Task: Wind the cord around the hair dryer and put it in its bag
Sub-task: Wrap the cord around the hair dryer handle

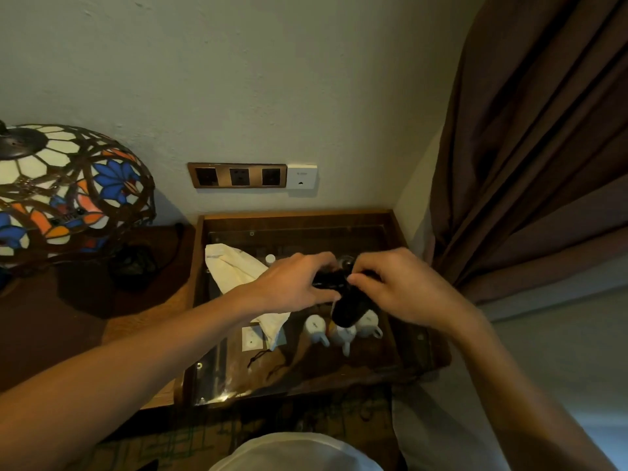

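Both hands meet over the glass-topped desk (pixel 401 351). My left hand (pixel 292 283) curls around the black hair dryer (pixel 348 305), gripping its upper part to keep it steady, while my right hand (pixel 404 287) pinches what I take to be the cord against the body; the cord itself is too dark to trace against the black plastic. I hold the dryer in the air above the desk, its rounded end hanging down just over three small white cups (pixel 343 329), I think so the cord can pass around it freely. The winding seems to be under way or nearly done, though I cannot tell how many turns are on.

Left of the dryer, the pale cloth bag (pixel 234 266) lies flat on the glass, partly under my left forearm, its dark drawstring (pixel 260 356) trailing out toward me, so the mouth seems to face me for loading. Behind the dryer, the wall sockets (pixel 238 175) show no plug.
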